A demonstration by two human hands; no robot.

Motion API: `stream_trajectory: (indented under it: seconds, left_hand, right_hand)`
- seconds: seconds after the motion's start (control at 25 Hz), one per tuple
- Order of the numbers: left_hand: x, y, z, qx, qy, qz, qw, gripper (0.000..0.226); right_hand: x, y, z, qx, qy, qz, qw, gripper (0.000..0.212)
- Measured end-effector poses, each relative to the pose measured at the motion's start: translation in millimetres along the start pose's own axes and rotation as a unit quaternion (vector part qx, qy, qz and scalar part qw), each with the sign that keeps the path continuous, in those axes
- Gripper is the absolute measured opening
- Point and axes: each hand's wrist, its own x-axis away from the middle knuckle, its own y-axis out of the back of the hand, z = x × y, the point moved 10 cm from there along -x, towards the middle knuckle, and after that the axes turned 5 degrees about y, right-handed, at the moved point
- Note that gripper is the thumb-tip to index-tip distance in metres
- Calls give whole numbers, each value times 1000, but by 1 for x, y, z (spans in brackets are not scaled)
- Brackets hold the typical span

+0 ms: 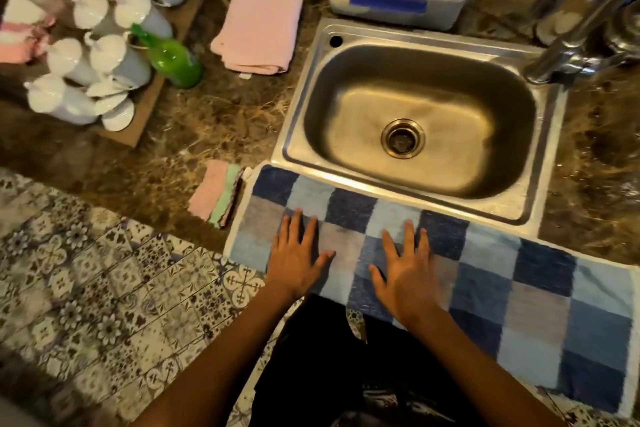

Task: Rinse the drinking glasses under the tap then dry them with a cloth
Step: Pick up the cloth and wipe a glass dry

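A: Where are your hands?
B: Your left hand (298, 253) and right hand (405, 265) lie flat, holding nothing, on the checked towel (519, 274); the glasses (93, 55) stand upright far left, nearer your left.

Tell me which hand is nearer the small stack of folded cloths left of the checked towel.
Left. The left hand lies flat on the checked towel, just right of the stack; the right hand lies farther right.

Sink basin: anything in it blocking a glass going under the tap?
Nothing visible. The sink basin holds only its drain; the tap stands at its right rim. Both hands lie flat on the checkered towel.
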Motion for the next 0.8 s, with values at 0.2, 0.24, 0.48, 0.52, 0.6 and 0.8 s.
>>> stream_trajectory:
  seconds: [0.2, 0.24, 0.48, 0.52, 0.6, 0.8]
  left_hand:
    - [-13, 47, 22, 113, -34, -51, 992, 48]
    - [-18, 71, 43, 151, -16, -98, 983, 36]
    - [-60, 145, 229, 210, 238, -142, 938, 43]
    - [-71, 144, 243, 218, 244, -116, 938, 52]
    - [-90, 138, 252, 229, 238, -62, 942, 60]
    - [-115, 120, 243, 231, 204, 10, 951, 59]
  right_hand:
    - [-29, -2, 58, 10, 13, 25, 1000, 75]
    - [-39, 1, 75, 20, 24, 18, 999, 74]
    - [-93, 9, 139, 47, 38, 12, 998, 65]
    - [-99, 7, 144, 50, 32, 20, 998, 67]
    - [-106, 2, 148, 54, 20, 33, 998, 70]
    - [-108, -3, 144, 29, -3, 28, 999, 72]
